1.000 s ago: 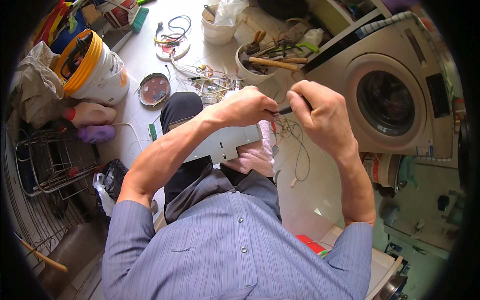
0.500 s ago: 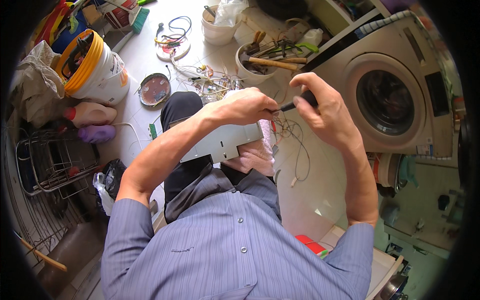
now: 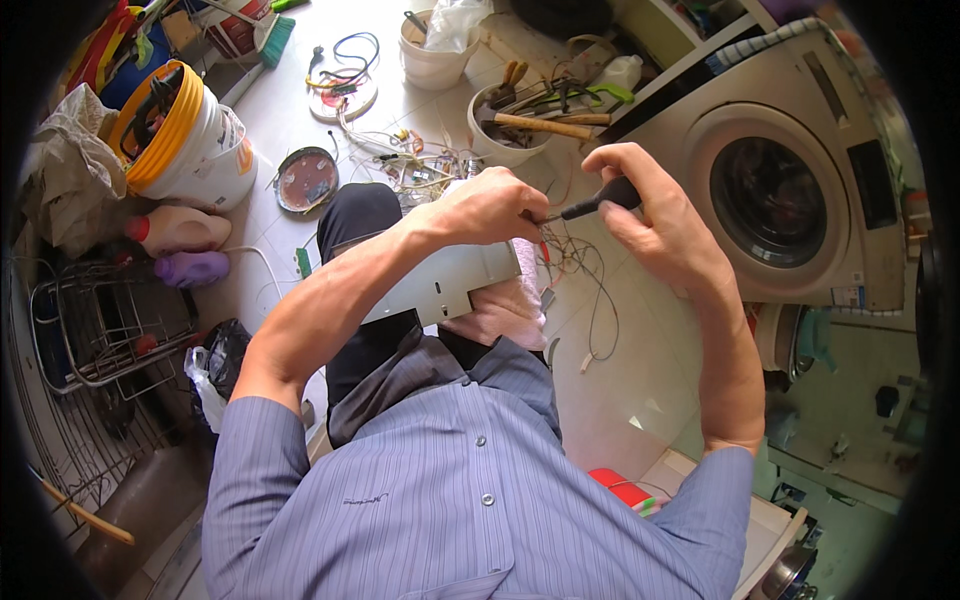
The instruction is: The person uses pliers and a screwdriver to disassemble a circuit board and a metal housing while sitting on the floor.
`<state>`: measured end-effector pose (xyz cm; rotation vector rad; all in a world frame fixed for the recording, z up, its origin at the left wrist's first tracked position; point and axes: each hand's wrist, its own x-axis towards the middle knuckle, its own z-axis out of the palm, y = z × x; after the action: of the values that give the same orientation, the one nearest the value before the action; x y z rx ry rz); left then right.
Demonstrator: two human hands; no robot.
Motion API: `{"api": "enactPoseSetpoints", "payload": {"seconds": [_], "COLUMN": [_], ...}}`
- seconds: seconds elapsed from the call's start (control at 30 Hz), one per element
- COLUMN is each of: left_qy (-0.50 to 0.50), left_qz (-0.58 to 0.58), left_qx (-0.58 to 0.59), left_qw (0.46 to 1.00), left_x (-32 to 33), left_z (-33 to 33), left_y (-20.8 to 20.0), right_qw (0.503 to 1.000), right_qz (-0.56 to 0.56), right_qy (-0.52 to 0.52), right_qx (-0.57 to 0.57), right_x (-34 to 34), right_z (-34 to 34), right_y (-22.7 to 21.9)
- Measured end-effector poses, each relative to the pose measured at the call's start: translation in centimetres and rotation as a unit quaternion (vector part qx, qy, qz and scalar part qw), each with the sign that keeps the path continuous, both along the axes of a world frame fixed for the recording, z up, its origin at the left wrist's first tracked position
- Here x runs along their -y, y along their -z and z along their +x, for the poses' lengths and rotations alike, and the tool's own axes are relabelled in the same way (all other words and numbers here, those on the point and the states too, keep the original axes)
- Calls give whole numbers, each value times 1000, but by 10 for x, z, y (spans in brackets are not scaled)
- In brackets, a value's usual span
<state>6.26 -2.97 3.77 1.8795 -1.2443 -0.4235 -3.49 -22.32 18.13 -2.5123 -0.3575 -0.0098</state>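
Note:
A screwdriver with a black handle [image 3: 619, 191] is gripped between the thumb and fingers of my right hand [image 3: 660, 215], its shaft pointing left. The shaft's end meets the curled fingers of my left hand [image 3: 495, 208], which hide whatever they pinch there. Below my left hand and forearm, a pale grey metal panel [image 3: 432, 285] with small holes and notched edges lies across my lap. A pink towel [image 3: 512, 305] sits under the panel's right end, over my leg.
Tangled wires [image 3: 420, 165] spread over the floor ahead, beside a round brownish plate [image 3: 306, 180]. Beyond my hands stands a white bucket of tools [image 3: 508, 150], with a hammer across it. A washing machine [image 3: 770, 200] stands at right, a yellow-rimmed bucket [image 3: 215, 150] at left.
My right hand has shifted slightly right and its wrist has turned a little, with the screwdriver still in it. The left hand has moved slightly left and up. The panel stays on my lap.

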Motion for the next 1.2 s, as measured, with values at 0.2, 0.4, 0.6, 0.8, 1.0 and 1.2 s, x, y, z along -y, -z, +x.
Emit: {"api": "enactPoseSetpoints", "payload": {"seconds": [0.2, 0.4, 0.6, 0.8, 1.0, 1.2], "left_qy": [12, 63, 76, 41, 23, 72], "left_qz": [-18, 18, 5, 2, 11, 22], "left_qx": [10, -3, 2, 13, 41, 45], "left_qw": [1000, 998, 997, 999, 999, 996], "left_x": [7, 7, 5, 4, 4, 3], "left_z": [3, 5, 10, 6, 1, 6], "left_y": [9, 3, 7, 6, 14, 20], "right_qw": [982, 998, 990, 998, 987, 999], "right_qz": [-125, 30, -120, 3, -132, -50], "right_qy": [108, 27, 62, 25, 84, -4], "right_qx": [-96, 46, 27, 65, -27, -3], "right_x": [1, 14, 7, 8, -3, 21], "right_z": [10, 4, 7, 9, 6, -1], "right_y": [2, 10, 4, 10, 5, 9]}}
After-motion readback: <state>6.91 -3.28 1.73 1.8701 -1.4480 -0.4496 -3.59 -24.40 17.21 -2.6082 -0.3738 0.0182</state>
